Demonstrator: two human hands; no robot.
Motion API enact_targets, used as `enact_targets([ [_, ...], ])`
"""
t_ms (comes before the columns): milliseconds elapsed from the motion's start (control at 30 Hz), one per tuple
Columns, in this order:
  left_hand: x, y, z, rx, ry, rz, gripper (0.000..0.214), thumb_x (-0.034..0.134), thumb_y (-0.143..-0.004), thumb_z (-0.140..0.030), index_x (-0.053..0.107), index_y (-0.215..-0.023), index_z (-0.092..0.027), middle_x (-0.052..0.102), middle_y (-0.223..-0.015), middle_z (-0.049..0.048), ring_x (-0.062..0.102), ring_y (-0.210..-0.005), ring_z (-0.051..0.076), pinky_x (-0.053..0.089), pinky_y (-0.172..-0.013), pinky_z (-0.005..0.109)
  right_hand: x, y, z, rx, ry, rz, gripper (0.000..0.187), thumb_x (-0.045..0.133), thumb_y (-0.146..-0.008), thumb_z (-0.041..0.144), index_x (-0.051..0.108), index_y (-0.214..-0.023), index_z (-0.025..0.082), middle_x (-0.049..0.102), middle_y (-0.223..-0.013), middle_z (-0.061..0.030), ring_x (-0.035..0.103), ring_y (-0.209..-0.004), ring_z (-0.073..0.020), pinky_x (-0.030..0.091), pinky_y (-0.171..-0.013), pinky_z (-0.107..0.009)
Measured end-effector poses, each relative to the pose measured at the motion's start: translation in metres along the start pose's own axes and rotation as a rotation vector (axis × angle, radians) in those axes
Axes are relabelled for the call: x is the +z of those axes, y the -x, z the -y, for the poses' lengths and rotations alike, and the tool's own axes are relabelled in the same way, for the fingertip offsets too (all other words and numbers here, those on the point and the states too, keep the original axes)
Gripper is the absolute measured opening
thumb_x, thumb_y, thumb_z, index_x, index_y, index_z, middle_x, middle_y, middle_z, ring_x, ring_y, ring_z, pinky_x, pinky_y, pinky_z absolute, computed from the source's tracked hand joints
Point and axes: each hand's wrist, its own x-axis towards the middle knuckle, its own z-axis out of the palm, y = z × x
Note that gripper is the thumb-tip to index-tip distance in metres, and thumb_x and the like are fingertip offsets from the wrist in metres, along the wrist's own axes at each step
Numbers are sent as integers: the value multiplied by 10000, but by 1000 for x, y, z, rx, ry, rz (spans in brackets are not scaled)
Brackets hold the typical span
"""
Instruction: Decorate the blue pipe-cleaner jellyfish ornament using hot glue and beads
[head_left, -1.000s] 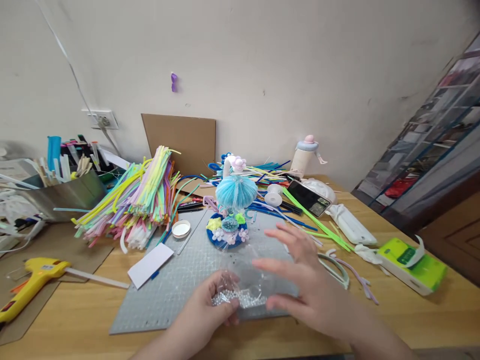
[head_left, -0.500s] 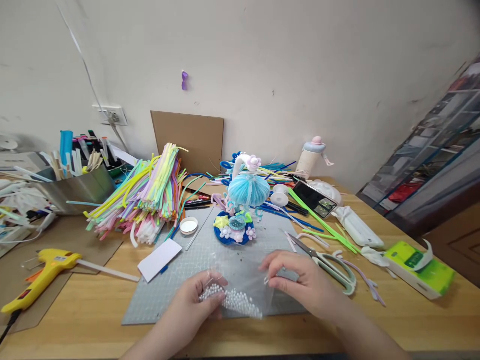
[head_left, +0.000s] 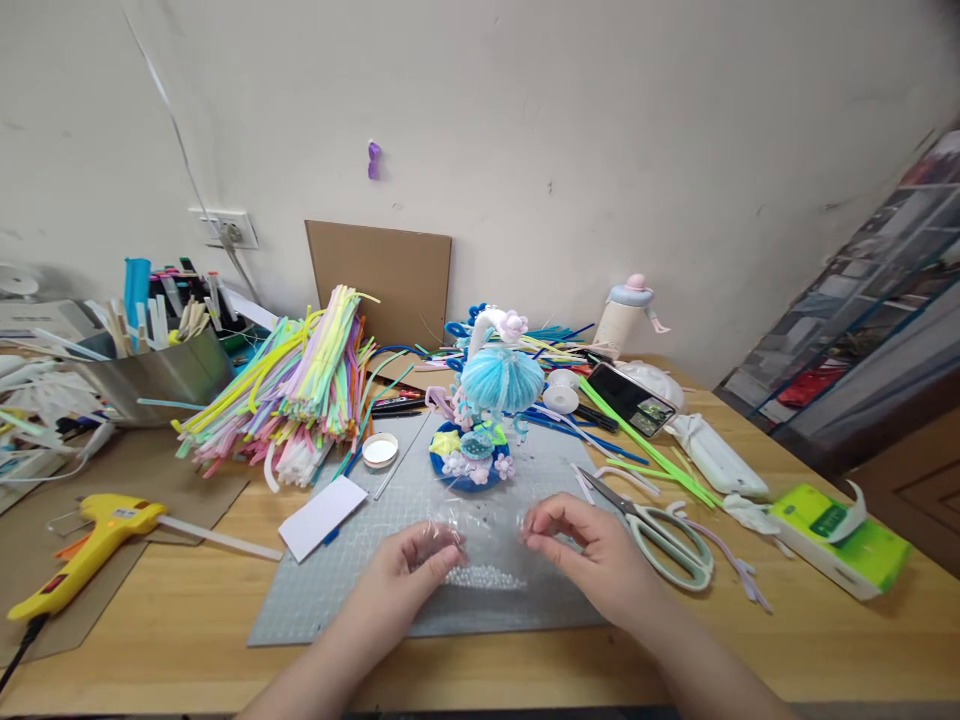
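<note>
A clear plastic bag [head_left: 487,530] of small white beads [head_left: 486,578] hangs between my two hands over the grey cutting mat [head_left: 360,600]. My left hand [head_left: 420,560] pinches the bag's left edge between thumb and fingers. At the bag's right edge, my right hand [head_left: 574,545] has its thumb and fingertips closed on the plastic. The beads lie in a band along the bottom of the bag. Just beyond it stands a fuzzy pipe-cleaner ornament with a light blue dome [head_left: 502,378] above a dark blue base [head_left: 471,480] bearing small flowers.
Scissors [head_left: 667,540] lie right of my right hand, near a green box [head_left: 840,535]. On the left are a yellow glue gun [head_left: 112,540], a white card [head_left: 322,517] and a bundle of pipe cleaners [head_left: 300,390]. A phone [head_left: 630,398] and a spool [head_left: 561,392] sit behind.
The bag has been drawn upright between my hands, and its beads have settled into a level band. My left hand has shifted up and right; my right hand now grips the bag's right edge.
</note>
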Motion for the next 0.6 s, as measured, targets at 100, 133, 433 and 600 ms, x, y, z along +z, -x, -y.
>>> enact_targets([
  [100, 1, 0, 1, -16, -24, -9, 363, 542, -796, -492, 677, -812, -156, 706, -824, 57, 606, -844, 218, 428, -798, 308, -8, 2, -1, 14, 12, 19, 211, 504, -877, 382, 599, -866, 194, 672, -860, -56, 620, -816, -188, 479, -743, -306],
  [133, 1, 0, 0, -11, -27, -13, 361, 542, -794, -491, 676, -784, -156, 704, -816, 56, 604, -838, 218, 426, -791, 306, -9, 2, -1, 31, 16, -3, 220, 481, -888, 384, 588, -864, 194, 668, -840, -54, 618, -796, -185, 479, -723, -303],
  [433, 13, 10, -6, -7, -55, -91, 345, 551, -790, -488, 669, -838, -167, 693, -793, 49, 603, -778, 204, 443, -717, 280, 8, 9, 30, -171, 678, -404, 252, 562, -806, 355, 355, -728, 234, 444, -685, 22, 455, -618, -156, 360, -578, -287],
  [600, 17, 21, -4, 69, -145, -112, 284, 534, -827, -449, 672, -854, -202, 693, -875, 40, 603, -861, 206, 432, -786, 280, 12, 7, 42, -183, 905, -404, 178, 573, -783, 295, 407, -805, 236, 525, -741, 2, 536, -660, -188, 345, -579, -296],
])
